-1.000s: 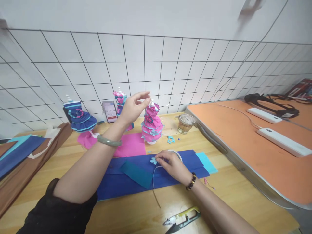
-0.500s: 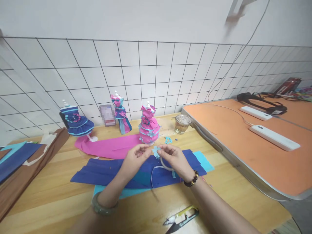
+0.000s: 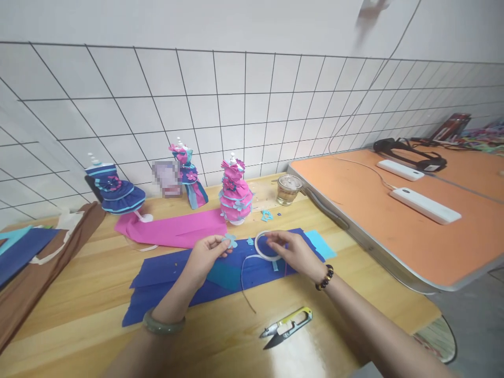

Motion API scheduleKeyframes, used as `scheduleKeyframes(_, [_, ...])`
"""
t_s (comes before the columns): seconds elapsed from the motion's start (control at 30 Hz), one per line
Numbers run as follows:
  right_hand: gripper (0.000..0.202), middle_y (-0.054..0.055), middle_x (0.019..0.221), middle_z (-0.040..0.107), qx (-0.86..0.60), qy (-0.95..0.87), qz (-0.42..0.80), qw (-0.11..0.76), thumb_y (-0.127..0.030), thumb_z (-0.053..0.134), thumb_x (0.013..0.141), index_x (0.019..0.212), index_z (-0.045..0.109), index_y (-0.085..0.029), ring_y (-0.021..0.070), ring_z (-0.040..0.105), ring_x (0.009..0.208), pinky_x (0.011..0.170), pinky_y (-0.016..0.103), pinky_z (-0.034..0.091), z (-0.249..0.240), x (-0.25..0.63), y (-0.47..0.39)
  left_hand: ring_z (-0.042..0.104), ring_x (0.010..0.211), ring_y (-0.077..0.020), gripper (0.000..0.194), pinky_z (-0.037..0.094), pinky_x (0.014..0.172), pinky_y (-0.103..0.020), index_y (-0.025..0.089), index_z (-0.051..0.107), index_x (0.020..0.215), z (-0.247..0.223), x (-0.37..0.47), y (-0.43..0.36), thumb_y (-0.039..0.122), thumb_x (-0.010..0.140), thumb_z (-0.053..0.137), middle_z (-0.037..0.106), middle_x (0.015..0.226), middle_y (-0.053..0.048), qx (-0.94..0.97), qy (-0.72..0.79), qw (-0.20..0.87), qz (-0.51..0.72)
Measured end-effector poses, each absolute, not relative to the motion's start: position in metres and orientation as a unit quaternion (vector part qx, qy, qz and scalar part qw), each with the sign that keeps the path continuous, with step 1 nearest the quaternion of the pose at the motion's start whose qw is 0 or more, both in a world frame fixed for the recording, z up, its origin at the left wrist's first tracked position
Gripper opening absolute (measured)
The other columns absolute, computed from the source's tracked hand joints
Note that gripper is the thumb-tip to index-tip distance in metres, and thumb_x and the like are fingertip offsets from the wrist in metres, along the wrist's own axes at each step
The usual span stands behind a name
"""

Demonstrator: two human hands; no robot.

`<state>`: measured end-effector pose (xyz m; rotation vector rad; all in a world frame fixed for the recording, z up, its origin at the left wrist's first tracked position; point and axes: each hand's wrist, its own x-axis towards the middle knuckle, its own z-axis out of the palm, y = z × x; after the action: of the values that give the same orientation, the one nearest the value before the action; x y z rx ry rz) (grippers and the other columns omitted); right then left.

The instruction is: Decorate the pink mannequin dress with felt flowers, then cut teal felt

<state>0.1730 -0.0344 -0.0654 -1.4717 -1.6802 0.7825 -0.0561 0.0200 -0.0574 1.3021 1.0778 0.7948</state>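
My left hand (image 3: 208, 253) pinches a light blue paper flower (image 3: 230, 241) between thumb and fingertips, above dark blue crepe paper (image 3: 157, 275). At the roll of white tape (image 3: 259, 251), which lies on the same blue sheet, my right hand (image 3: 293, 252) has its fingers bent and slightly apart over the ring. Whether they touch it I cannot tell. A small light blue scrap (image 3: 250, 241) rests between the two hands. Nearer the table's front lie yellow-and-black thread snips (image 3: 288, 326), blades pointing left.
Behind the hands stand three small dress forms: one in pink ruffles (image 3: 236, 199), one multicoloured (image 3: 191, 176), one navy (image 3: 118, 191). Pink paper (image 3: 177, 229) lies before them. A glass cup (image 3: 289, 190) stands near the orange table (image 3: 338, 194), which holds white power banks (image 3: 425, 206).
My hands have moved apart. The flower went left in my left hand, while my right hand let go of it and is now over the tape roll. The view has shifted slightly.
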Motion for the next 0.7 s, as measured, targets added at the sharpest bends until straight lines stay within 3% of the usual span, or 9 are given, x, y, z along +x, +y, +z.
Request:
scheduleKeyframes(0.2, [0.020, 0.008, 0.089, 0.068, -0.587, -0.740, 0.177, 0.277, -0.020, 0.049, 0.085, 0.100, 0.063, -0.018, 0.0200, 0.060, 0.085, 0.077, 0.034, 0.046, -0.085, 0.181, -0.056, 0.058, 0.062, -0.0146, 0.025, 0.044, 0.060, -0.026, 0.015, 0.066, 0.072, -0.067, -0.063, 0.022, 0.039, 0.065, 0.065, 0.067, 0.067, -0.005, 0.594, 0.500, 0.564, 0.282])
scheduleKeyframes(0.4, [0.019, 0.007, 0.092, 0.067, -0.545, -0.788, 0.129, 0.256, -0.020, 0.044, 0.089, 0.096, 0.063, -0.019, 0.0202, 0.058, 0.088, 0.081, 0.036, 0.042, -0.083, 0.164, -0.054, 0.055, 0.055, -0.0129, 0.025, 0.041, 0.054, -0.024, 0.014, 0.063, 0.078, -0.075, -0.064, 0.028, 0.036, 0.065, 0.060, 0.064, 0.063, -0.003, 0.630, 0.531, 0.509, 0.249])
scheduleKeyframes(0.6, [0.019, 0.006, 0.090, 0.065, -0.530, -0.806, 0.118, 0.235, -0.021, 0.045, 0.090, 0.097, 0.063, -0.020, 0.0190, 0.056, 0.088, 0.079, 0.034, 0.042, -0.084, 0.160, -0.046, 0.048, 0.046, -0.0122, 0.020, 0.035, 0.048, -0.023, 0.016, 0.061, 0.065, -0.085, -0.065, 0.036, 0.035, 0.068, 0.055, 0.059, 0.054, 0.000, 0.677, 0.551, 0.441, 0.208])
scheduleKeyframes(0.7, [0.020, 0.006, 0.090, 0.065, -0.531, -0.808, 0.117, 0.229, -0.022, 0.044, 0.090, 0.095, 0.063, -0.020, 0.0191, 0.056, 0.087, 0.079, 0.034, 0.041, -0.084, 0.161, -0.046, 0.047, 0.047, -0.0134, 0.017, 0.032, 0.048, -0.024, 0.017, 0.062, 0.068, -0.087, -0.067, 0.037, 0.033, 0.067, 0.056, 0.053, 0.050, 0.003, 0.702, 0.560, 0.393, 0.197])
